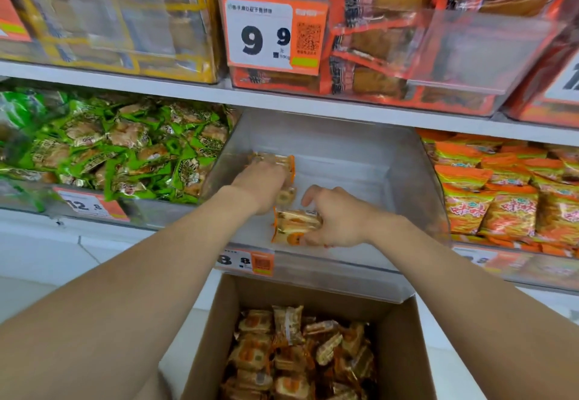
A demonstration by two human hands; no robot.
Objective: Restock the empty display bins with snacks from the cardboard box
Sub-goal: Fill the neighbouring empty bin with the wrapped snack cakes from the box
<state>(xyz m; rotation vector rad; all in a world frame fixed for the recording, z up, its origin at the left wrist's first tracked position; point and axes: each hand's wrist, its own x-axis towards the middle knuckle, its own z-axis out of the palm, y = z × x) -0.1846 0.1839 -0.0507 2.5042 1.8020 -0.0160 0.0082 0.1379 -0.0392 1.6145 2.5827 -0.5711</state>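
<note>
Both forearms and hands [338, 221] are bare.

Head cam, single view, wide-angle. Pos.: worn at head height, close to the shelving. Facing: fwd & down, along both forearms [131, 280]. Frame centre: clear display bin [344, 149], near. Bottom edge: cardboard box [407, 352], almost directly under the cam. Top: upper shelf [156, 86], seen front-on, lines bowed by lens.

Shop: shelf [282, 98] of packaged snacks, price tag [272, 31], clear bins [313, 145].
</note>
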